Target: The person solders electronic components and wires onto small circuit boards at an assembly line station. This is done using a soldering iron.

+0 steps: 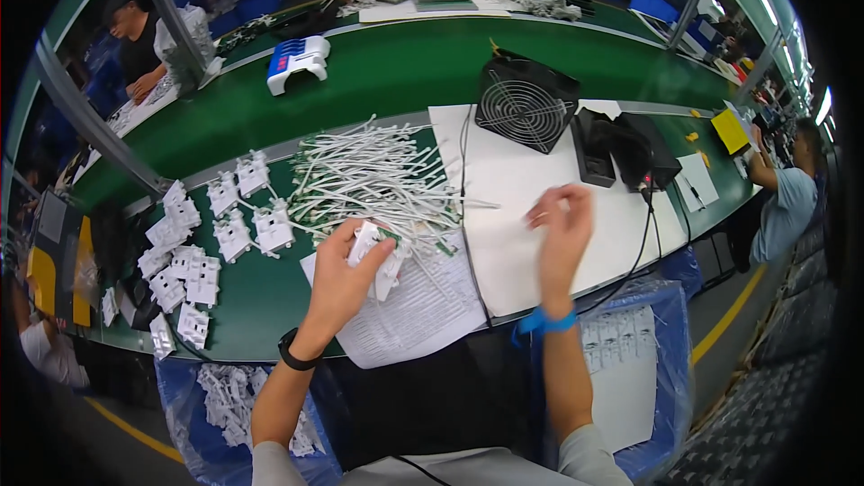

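My left hand [346,274] is closed around a white plastic housing [385,274], the thumb pressed on its face near a small green circuit board [385,236]. It is over a printed paper sheet [409,315], beside a large pile of white cables [373,171] with small green boards at some ends. My right hand [562,225], slightly blurred, is raised above a white sheet [504,252]. Its fingers are loosely bent and apart, and nothing shows in them. Several similar white housings [273,227] lie left of the cable pile.
A black fan with a wire grille [526,103] and a black open box [594,148] stand beyond my right hand. A blue-and-white device [297,63] rests on the green belt [387,63]. Plastic-lined bins [670,351] flank me below the bench. Other people work across and at both sides.
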